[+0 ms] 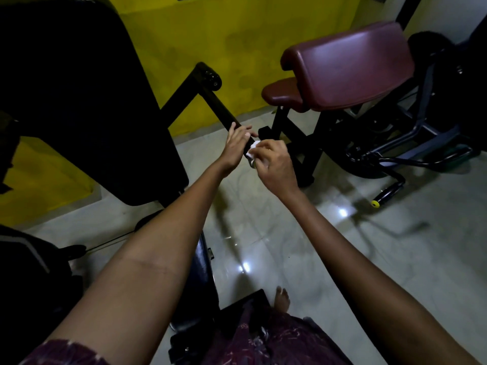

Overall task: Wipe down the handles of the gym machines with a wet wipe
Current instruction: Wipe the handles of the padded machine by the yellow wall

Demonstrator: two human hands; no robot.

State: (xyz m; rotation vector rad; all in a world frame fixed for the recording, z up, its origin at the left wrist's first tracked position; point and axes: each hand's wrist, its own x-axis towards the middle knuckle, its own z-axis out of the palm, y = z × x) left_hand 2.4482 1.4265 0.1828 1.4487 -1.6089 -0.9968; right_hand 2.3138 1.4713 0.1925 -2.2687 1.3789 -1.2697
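A black machine handle (224,111) slants down from a pivot at upper centre toward my hands. My left hand (237,144) wraps around the bar just above its lower end. Right below it, my right hand (274,164) pinches a bunched white wet wipe (253,148) against the handle's end, where a bit of metal cap shows under the fingers. The wipe is mostly covered by my right fingers.
A large black back pad (87,101) fills the left. A maroon preacher-curl bench (347,67) on a black frame stands to the right, with a yellow-tipped bar (387,194) on the glossy tiled floor. Yellow wall behind. My bare foot (282,299) is below.
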